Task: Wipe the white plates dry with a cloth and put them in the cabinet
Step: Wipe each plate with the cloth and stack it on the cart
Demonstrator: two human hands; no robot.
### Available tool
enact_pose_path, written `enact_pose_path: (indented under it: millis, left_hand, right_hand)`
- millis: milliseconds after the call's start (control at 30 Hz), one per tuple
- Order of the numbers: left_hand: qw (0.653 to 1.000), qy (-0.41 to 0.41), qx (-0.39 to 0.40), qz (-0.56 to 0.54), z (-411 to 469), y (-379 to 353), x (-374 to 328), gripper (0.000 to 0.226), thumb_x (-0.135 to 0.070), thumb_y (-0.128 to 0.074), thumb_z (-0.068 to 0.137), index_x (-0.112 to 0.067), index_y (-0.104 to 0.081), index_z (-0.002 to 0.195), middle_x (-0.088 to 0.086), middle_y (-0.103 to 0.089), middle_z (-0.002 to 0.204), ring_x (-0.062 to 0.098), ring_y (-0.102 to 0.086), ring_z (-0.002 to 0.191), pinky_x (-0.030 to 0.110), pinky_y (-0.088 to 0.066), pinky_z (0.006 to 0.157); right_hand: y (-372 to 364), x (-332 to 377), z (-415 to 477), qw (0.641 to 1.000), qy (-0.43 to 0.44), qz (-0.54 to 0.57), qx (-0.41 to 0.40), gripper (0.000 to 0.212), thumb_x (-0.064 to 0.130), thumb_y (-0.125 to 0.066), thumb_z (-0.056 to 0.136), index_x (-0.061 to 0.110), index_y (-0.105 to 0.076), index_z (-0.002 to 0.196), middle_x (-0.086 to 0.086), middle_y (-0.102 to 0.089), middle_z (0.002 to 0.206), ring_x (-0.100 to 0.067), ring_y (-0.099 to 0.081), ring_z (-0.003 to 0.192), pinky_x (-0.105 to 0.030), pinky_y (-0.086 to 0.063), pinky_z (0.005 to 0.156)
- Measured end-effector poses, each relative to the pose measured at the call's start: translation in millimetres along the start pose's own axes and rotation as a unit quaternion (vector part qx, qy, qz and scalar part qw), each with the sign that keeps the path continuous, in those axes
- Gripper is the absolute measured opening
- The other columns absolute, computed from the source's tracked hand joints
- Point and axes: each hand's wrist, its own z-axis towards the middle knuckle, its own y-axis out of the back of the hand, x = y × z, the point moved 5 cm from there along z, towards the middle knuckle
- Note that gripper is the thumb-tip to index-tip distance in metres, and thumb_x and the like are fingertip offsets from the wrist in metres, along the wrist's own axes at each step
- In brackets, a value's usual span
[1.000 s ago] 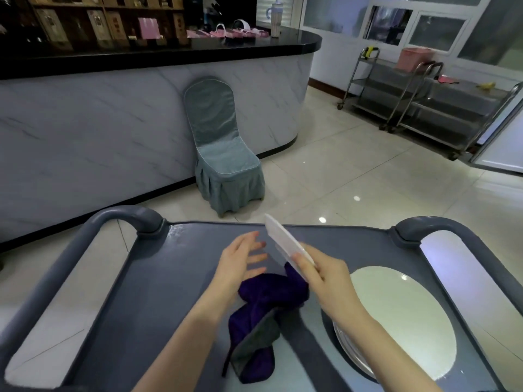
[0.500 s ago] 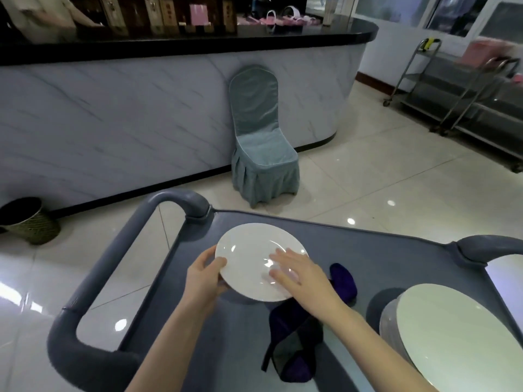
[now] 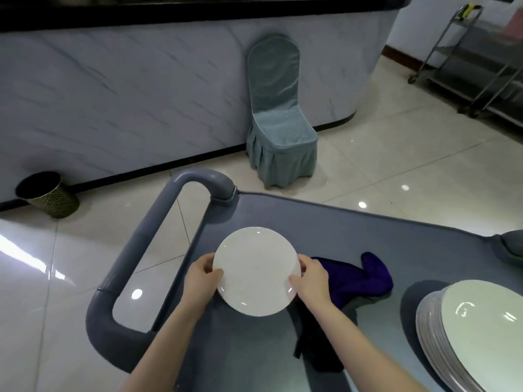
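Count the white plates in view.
2 show their faces: one plate held between the left hand and right hand over the cart, and one top plate on the stack at the right edge. More lie beneath, rims only, uncounted.

glossy white plate point(image 3: 256, 271), matt cart point(image 3: 325, 227)

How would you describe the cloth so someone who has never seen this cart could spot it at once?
Start at the grey service cart in the foreground. On its top, between the held white plate and the stack of plates at the right edge, lies a crumpled cloth. It is the only soft, dark purple thing there; its neighbours are white and rigid.
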Motion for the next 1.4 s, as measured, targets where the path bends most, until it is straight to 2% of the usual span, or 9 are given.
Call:
enact_pose_path:
  millis: [233,400,533,733,900,1033,1133,1267,1400]
  left_hand:
    - [0.992,-0.072,-0.007,0.103,5.1,6.8,-0.6,0.042,0.01,-0.054,0.075,-0.015,-0.072,0.104,-0.001,-0.071,0.084,0.021,-0.066,0.082,0.024,-0.049,0.067]
    - [0.98,-0.072,0.001,0.183,9.5,5.7,14.1,0.037,0.003,-0.054,0.082,-0.016,-0.068,0.111,0.013,-0.059,0.102,0.021,-0.058,0.085,0.027,-0.043,0.073]
    - [0.971,-0.067,-0.011,0.231,11.6,4.2,14.7,0.032,-0.001,-0.054,0.083,-0.011,-0.065,0.111,0.01,-0.051,0.099,0.011,-0.048,0.077,0.025,-0.037,0.068]
    - [0.953,-0.135,-0.096,0.252,-16.4,-17.5,-9.3,0.037,-0.009,-0.058,0.09,-0.013,-0.059,0.127,0.005,-0.047,0.122,0.023,-0.043,0.113,0.029,-0.038,0.09]
    - [0.95,-0.252,0.015,0.184,-61.9,-111.9,-61.1,0.018,-0.013,-0.059,0.093,-0.018,-0.07,0.107,-0.005,-0.068,0.099,0.01,-0.062,0.088,0.03,-0.051,0.084]
    - [0.93,-0.293,0.111,0.193,-107.4,-200.3,-94.0,0.01,-0.025,-0.062,0.093,-0.028,-0.07,0.099,-0.016,-0.065,0.088,0.0,-0.061,0.081,0.028,-0.054,0.082]
    - [0.904,-0.328,0.17,0.214,-142.0,-258.4,-112.7,0.014,-0.036,-0.063,0.091,-0.03,-0.068,0.103,-0.018,-0.063,0.089,-0.001,-0.059,0.083,0.031,-0.053,0.083]
    - [0.865,-0.341,0.241,0.278,-180.5,-321.0,-126.9,0.04,-0.05,-0.066,0.085,-0.031,-0.062,0.12,-0.01,-0.058,0.104,0.008,-0.057,0.096,0.035,-0.051,0.088]
    - [0.846,-0.331,0.26,0.327,-198.7,-356.6,-127.4,0.04,-0.043,-0.069,0.081,-0.026,-0.059,0.116,0.0,-0.048,0.107,0.02,-0.056,0.097,0.038,-0.051,0.087]
  right_hand:
    - [-17.4,-1.6,-6.2,0.999,0.024,-0.029,0.003,0.036,-0.005,-0.057,0.082,0.013,-0.067,0.111,-0.007,-0.053,0.099,-0.023,-0.055,0.087,-0.025,-0.04,0.075]
    - [-19.1,-0.2,-5.9,0.997,0.045,-0.059,0.004,0.041,-0.006,-0.057,0.084,0.011,-0.063,0.121,-0.004,-0.05,0.103,-0.019,-0.051,0.088,-0.023,-0.039,0.077]
    - [-17.4,-1.9,-4.0,0.995,0.06,-0.071,0.025,0.039,-0.001,-0.061,0.087,0.011,-0.061,0.124,-0.003,-0.049,0.104,-0.019,-0.051,0.09,-0.023,-0.039,0.078]
    - [16.4,-6.7,-12.0,0.992,0.112,-0.053,0.019,0.037,0.016,-0.066,0.094,0.011,-0.062,0.13,-0.001,-0.053,0.117,-0.016,-0.055,0.104,-0.019,-0.039,0.09]
    - [106.3,-22.7,-40.9,0.962,0.213,-0.154,-0.067,0.028,0.03,-0.059,0.098,0.02,-0.068,0.123,0.005,-0.063,0.115,-0.013,-0.054,0.112,-0.026,-0.046,0.088]
    - [194.9,-63.3,-65.9,0.928,0.234,-0.243,-0.157,0.019,0.021,-0.074,0.089,0.011,-0.076,0.105,-0.007,-0.067,0.094,-0.03,-0.062,0.088,-0.041,-0.053,0.074]
    - [251.9,-114.5,-78.8,0.922,0.17,-0.302,-0.171,0.026,0.024,-0.075,0.087,0.01,-0.074,0.109,-0.011,-0.067,0.1,-0.035,-0.062,0.091,-0.044,-0.052,0.076]
    - [308.1,-181.0,-98.9,0.923,0.069,-0.336,-0.176,0.054,0.044,-0.07,0.088,0.015,-0.061,0.132,-0.01,-0.058,0.119,-0.033,-0.055,0.108,-0.042,-0.046,0.087]
    - [338.3,-232.0,-113.1,0.932,-0.02,-0.327,-0.156,0.071,0.058,-0.063,0.085,0.018,-0.048,0.141,-0.008,-0.048,0.126,-0.029,-0.046,0.117,-0.037,-0.043,0.095]
